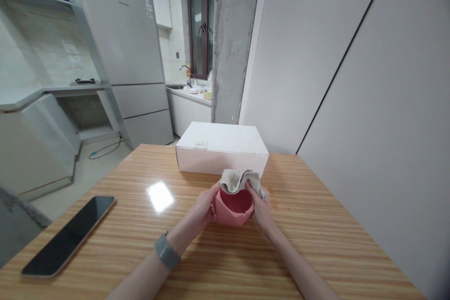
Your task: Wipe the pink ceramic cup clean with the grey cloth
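Note:
A pink faceted bowl [230,215] is held a little above or on the wooden table; I cannot tell which. Its opening tilts toward me. My left hand [206,204] grips the bowl's left side, with a grey band around that wrist. On the other side, my right hand [260,204] pinches a light grey cloth [234,182] against the bowl's right rim. The cloth drapes over the far rim and hides part of it. Some fingers of both hands are out of sight behind the bowl.
A white box [221,159] stands on the table [309,234] just beyond the bowl. A black phone [70,236] lies at the table's left. To the right rises a white wall [351,117]. A fridge [137,56] and kitchen counter [195,98] stand farther back.

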The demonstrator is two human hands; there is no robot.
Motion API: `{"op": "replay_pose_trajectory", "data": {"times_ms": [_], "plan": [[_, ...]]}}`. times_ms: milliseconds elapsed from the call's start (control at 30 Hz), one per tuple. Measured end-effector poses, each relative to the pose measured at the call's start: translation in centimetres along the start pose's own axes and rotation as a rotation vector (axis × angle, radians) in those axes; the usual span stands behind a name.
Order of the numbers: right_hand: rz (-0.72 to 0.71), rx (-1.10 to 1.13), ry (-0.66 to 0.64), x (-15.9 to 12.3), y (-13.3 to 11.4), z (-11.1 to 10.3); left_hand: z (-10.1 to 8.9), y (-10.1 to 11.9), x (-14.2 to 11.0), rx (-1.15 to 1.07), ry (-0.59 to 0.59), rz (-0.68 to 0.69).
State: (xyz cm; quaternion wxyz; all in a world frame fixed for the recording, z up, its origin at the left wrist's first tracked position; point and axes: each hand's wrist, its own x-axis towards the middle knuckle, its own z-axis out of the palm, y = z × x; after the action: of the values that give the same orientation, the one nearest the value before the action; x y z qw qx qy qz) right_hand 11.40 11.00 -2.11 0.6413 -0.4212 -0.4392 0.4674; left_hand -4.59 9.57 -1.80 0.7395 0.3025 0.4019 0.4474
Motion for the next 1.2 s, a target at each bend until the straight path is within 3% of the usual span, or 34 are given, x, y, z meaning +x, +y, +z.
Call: {"op": "replay_pose_trajectory", "data": {"times_ms": [100, 233, 300, 433, 567, 700, 800, 900, 1000, 1100, 1200], "plan": [[-0.052, -0.021, 0.035, -0.4, 0.2, 0.5, 0.4, 0.2, -0.2, -0.012, 0.043, 0.110], [-0.077, 0.003, 0.206, -1.2, 0.8, 1.3, 0.8, 0.3, -0.8, -0.085, -0.120, 0.192], [-0.056, 0.020, 0.229, -1.2, 0.9, 1.1, 0.7, 0.3, -0.9, -0.103, -0.193, 0.161], [0.106, 0.034, 0.140, -0.4, 0.7, -0.1, 0.1, 0.2, -0.8, -0.042, -0.259, -0.025], [0.170, 0.029, 0.024, 0.4, 0.4, -0.8, 0.0, -0.2, -0.4, 0.015, -0.207, -0.121], [0.142, 0.012, -0.018, 0.6, 0.1, -0.7, 0.1, -0.3, -0.2, 0.003, -0.093, -0.070], [0.098, 0.007, 0.023, 0.2, 0.1, -0.2, 0.4, -0.1, -0.4, -0.038, -0.064, -0.006], [0.027, 0.021, 0.146, -0.8, 0.6, 0.7, 1.0, 0.2, -0.8, -0.148, -0.093, 0.123], [-0.057, 0.034, 0.260, -1.7, 1.1, 1.5, 1.4, 0.3, -1.2, -0.190, -0.194, 0.197], [-0.051, 0.028, 0.277, -1.7, 1.0, 1.3, 1.1, 0.4, -1.3, -0.143, -0.271, 0.132], [0.044, 0.020, 0.198, -0.8, 0.5, 0.2, 0.4, 0.6, -1.2, -0.029, -0.240, 0.042]]}}
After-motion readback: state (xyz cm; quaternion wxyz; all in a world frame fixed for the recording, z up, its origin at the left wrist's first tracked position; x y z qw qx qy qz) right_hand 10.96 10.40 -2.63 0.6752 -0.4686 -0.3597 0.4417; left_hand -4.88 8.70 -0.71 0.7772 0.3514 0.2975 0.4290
